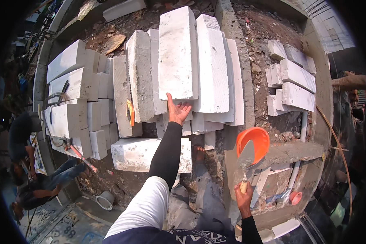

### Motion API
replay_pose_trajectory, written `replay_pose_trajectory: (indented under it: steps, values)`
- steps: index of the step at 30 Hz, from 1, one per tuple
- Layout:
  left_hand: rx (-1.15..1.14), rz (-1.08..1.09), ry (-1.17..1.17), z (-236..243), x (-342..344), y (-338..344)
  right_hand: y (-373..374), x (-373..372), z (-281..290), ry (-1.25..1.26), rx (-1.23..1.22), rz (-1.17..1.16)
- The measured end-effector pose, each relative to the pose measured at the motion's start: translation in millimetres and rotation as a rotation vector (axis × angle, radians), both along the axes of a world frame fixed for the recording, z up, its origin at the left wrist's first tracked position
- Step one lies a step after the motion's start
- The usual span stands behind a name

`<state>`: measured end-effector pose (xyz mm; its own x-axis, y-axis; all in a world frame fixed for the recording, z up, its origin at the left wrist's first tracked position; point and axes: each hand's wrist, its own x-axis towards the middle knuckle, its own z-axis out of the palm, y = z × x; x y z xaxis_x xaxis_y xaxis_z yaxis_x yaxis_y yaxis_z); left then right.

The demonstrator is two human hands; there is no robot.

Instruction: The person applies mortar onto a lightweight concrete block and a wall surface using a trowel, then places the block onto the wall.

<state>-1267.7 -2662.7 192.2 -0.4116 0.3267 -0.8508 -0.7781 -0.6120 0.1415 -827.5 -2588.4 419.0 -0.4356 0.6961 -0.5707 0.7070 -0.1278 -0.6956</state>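
Left of and beyond the orange bucket [263,140], the white block [175,55] is pointing lengthwise away from my nearer, open-fingered left hand [177,112], contact unclear; my right hand [244,197] is gripping a trowel [246,157].

Our left hand [177,112] is palm up, fingers spread, thumb at the lower end of a white aerated-concrete block [176,53] atop the central stack. Our right hand [243,199] grips a wooden-handled trowel [246,156], its blade across the mouth of an orange bucket [262,138]. Left of centre we note an orange-handled handsaw [130,113] between upright blocks. Further block stacks flank us: left [71,83], right [299,76]. Far left, a co-worker [22,134]; lower left, a whitish bucket [105,200].
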Motion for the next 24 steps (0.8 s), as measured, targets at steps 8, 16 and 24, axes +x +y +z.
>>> replay_pose_trajectory:
  steps: [8,16,24]
  values:
    - [0.123,0.225,0.058,-41.4,-13.1,18.3,7.4,7.3,-18.1,-0.054,0.014,0.021]
    - [0.183,0.294,0.135,-51.3,-29.4,11.0,9.3,-15.8,-14.7,-0.08,-0.061,-0.02]
    - [-0.357,0.144,0.35,74.9,20.8,-15.1,-5.9,-12.1,0.5,0.022,-0.126,-0.078]
